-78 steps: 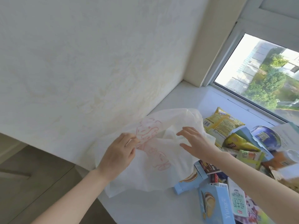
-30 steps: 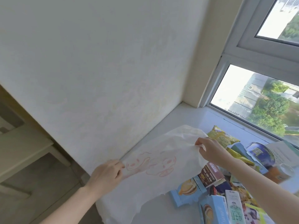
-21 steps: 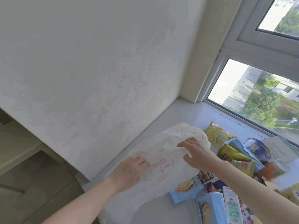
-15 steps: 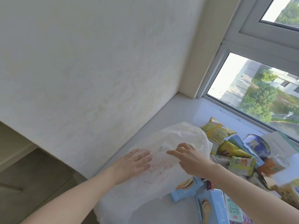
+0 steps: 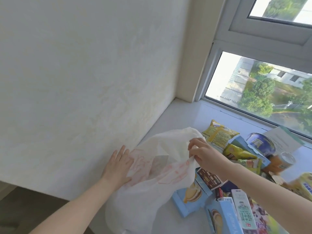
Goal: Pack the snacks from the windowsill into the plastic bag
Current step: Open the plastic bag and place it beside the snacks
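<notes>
At the bottom edge a blue snack box (image 5: pixel 222 218) and a milk carton (image 5: pixel 244 211) are cut off. The white plastic bag (image 5: pixel 152 191) lies on the windowsill (image 5: pixel 185 115) between the hands, covering part of the snack pile. The left hand (image 5: pixel 118 166) rests flat and spread against its side, and the right hand (image 5: pixel 204 156) pinches its lifted rim. A yellow packet (image 5: pixel 219 134) lies beyond.
</notes>
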